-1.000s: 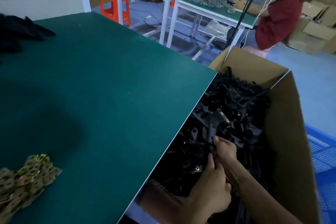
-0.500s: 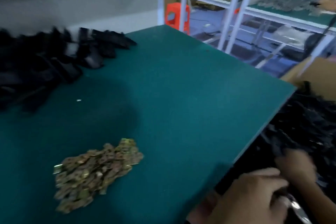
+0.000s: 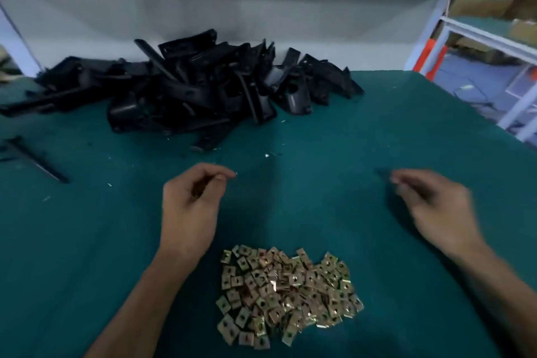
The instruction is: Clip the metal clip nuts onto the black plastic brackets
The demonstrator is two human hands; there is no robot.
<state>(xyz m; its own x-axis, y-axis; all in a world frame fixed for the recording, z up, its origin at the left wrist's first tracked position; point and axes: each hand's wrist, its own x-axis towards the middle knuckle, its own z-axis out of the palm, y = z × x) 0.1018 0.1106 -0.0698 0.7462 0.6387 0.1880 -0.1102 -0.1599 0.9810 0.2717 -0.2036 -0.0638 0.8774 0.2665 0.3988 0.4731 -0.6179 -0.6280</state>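
Clip nuts (image 3: 286, 295) lie in a brassy heap on the green mat (image 3: 377, 131) at the near edge, between the two forearms, while the black plastic brackets (image 3: 186, 87) are piled well apart from them at the far side of the mat against the white back panel (image 3: 261, 17). A second ago both hands were down in a cardboard box of black parts beside the table; half a second ago they were at the table edge over that box. Now the view has swung round to the bench and both hands hover over the mat beyond the nuts, with the box out of sight. The left hand (image 3: 189, 206) has its fingers loosely curled with thumb near fingertips, and nothing can be made out in it. The right hand (image 3: 436, 209) is blurred with motion, fingers partly bent; whether it holds anything I cannot tell. My reading is that a finished piece has been dropped off in the box and a fresh cycle is starting: next comes a reach for a bracket from the pile and a nut from the heap
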